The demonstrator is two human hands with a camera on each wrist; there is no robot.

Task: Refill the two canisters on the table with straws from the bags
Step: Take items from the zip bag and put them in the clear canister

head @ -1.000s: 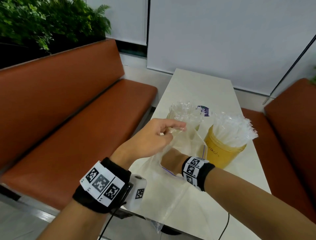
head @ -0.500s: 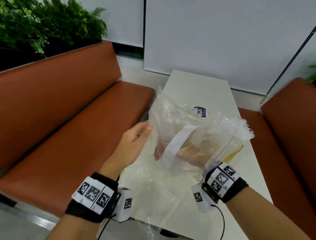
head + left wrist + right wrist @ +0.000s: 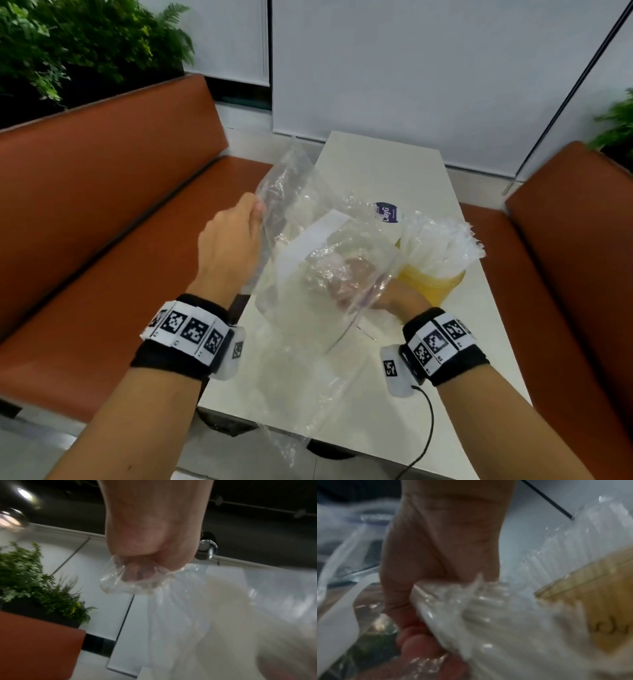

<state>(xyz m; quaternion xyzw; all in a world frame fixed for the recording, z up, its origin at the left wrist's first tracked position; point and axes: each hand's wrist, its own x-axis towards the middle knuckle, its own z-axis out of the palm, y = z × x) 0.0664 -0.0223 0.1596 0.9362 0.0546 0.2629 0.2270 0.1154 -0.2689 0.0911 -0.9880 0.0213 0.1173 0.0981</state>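
Observation:
A clear plastic bag (image 3: 308,212) with a white strip is held up over the table. My left hand (image 3: 255,214) grips its left edge, and the film is bunched in the curled fingers (image 3: 135,574). My right hand (image 3: 349,277) is inside the bag and shows through the film. It grips a bundle of wrapped straws (image 3: 471,609). Just right of the bag stands a yellow canister (image 3: 433,289) packed with wrapped straws (image 3: 438,240). That canister (image 3: 599,608) also appears beside the bundle in the right wrist view. The lifted bag hides the second canister.
A second clear bag (image 3: 301,373) lies flat on the white table (image 3: 387,164) near its front edge. A blue round sticker (image 3: 387,212) sits behind the bag. Orange benches (image 3: 102,212) flank the table on both sides. A black cable (image 3: 428,431) hangs off my right wrist.
The bag has risen off the table with my right hand inside it. My left hand let go of the top, opened, then gripped the bag's left edge.

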